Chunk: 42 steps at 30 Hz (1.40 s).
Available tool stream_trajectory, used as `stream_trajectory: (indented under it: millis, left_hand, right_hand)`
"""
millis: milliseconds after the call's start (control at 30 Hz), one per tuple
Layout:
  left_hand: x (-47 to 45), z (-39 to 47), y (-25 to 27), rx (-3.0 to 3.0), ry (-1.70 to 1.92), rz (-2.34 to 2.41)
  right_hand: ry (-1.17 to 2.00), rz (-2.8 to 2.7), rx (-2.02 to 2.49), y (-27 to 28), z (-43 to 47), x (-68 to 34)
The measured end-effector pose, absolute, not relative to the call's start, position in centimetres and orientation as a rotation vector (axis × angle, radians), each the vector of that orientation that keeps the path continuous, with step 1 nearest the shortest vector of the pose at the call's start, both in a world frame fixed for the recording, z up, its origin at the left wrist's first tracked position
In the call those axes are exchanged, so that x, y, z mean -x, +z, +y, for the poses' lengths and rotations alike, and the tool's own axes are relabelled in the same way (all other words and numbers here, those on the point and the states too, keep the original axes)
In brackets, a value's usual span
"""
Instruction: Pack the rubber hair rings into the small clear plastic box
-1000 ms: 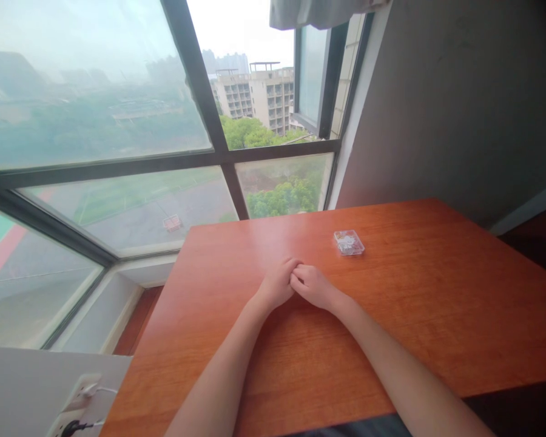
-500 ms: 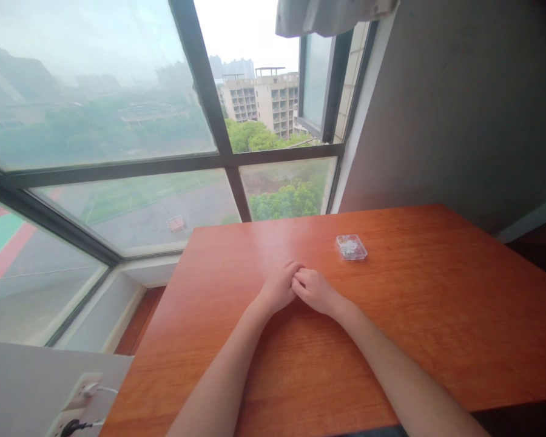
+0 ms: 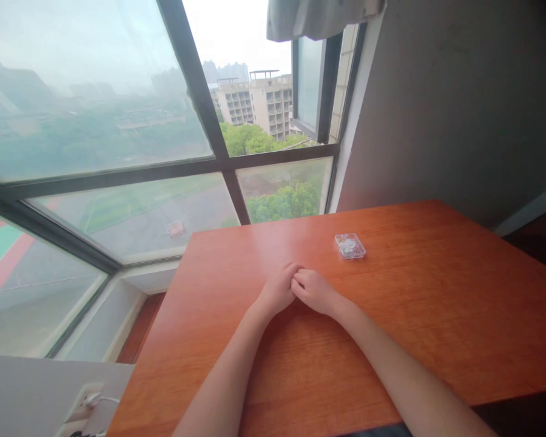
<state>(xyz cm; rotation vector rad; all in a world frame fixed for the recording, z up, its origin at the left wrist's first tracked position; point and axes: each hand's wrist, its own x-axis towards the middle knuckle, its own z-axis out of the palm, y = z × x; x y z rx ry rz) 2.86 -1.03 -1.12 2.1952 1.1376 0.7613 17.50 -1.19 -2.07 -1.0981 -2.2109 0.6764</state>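
My left hand and my right hand rest together on the wooden table, their curled fingers meeting and overlapping. Both are closed, and no object shows in either one. The inner sides of the fingers are hidden. Beyond my right hand, a little to its right, lies a small clear plastic box. Small pale and coloured bits show through it, too small to make out.
The reddish-brown table reaches to a grey wall at the right. Dark-framed windows stand behind and to the left, one pane swung outward. A wall socket with a white plug is at lower left.
My hands stay clasped in the same place, and the box has not moved on the table. The head view has tilted slightly.
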Motion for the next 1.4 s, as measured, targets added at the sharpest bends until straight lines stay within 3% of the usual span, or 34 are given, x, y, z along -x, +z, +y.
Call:
stream_trajectory:
  millis: [1400]
  left_hand:
    - [-2.91,-1.1,-1.28,-2.209,0.758,1.16]
  right_hand:
    - [0.727,-2.19,1.077,-1.74,-1.43,-17.46]
